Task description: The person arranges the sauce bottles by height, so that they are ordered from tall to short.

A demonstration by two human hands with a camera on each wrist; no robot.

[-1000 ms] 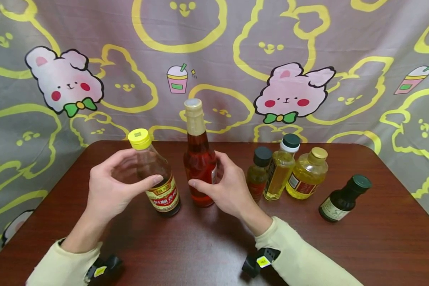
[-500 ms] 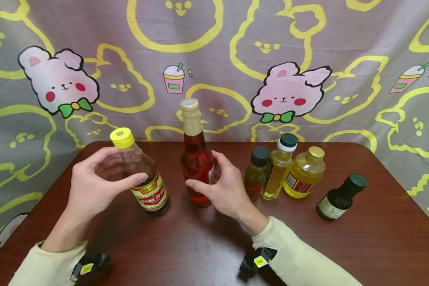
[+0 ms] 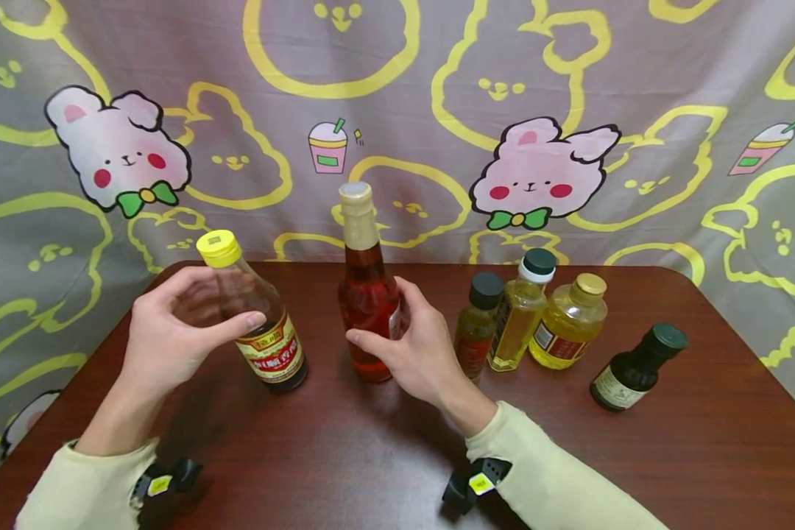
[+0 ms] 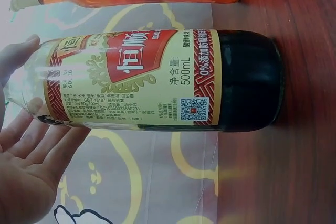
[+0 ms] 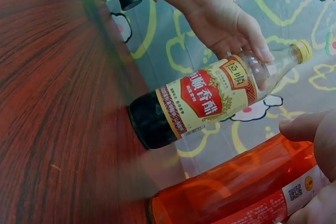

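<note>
Shifted left, the Hengshun vinegar bottle (image 3: 271,353) stands on the bench (image 3: 344,456), gripped by my left hand (image 3: 165,338); my right hand (image 3: 424,353) holds the red-liquid bottle (image 3: 368,302) nearby. Spacing looks done; neither is released yet.

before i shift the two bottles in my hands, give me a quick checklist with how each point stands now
1. Left hand round the yellow-capped bottle, thumb and fingers on opposite sides: ok.
2. Right hand round the red bottle: ok; how firmly, cannot tell.
3. Yellow cap on: ok.
4. Gap between the two held bottles: ok, they are apart.
5. Yellow-capped bottle's base flat on the table: cannot tell.
6. Free room beside the right hand: probably not ok, the black-capped bottle is close and partly hidden behind it.
</note>
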